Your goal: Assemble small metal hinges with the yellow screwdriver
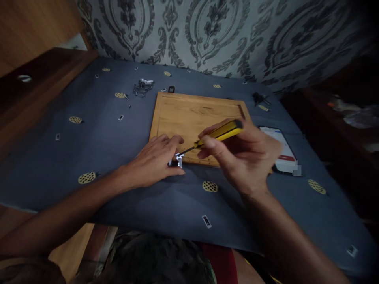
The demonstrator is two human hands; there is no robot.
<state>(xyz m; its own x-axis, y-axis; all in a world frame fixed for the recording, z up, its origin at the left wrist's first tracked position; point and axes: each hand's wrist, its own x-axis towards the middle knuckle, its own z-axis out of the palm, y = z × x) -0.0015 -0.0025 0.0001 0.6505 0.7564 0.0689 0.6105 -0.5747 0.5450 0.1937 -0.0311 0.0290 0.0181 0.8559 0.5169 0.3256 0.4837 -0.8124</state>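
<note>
My right hand grips a yellow-handled screwdriver, its dark tip pointing down-left onto a small silver metal part. That part sits at the near edge of a wooden board. My left hand rests beside it, fingers curled and pinching the metal part to steady it against the board's edge. Both hands meet over the blue patterned cloth covering the table.
A phone with a lit screen lies right of the board. A cluster of small metal parts sits at the back left, and a dark small object at the back right. Patterned wallpaper backs the table; dark wooden furniture flanks both sides.
</note>
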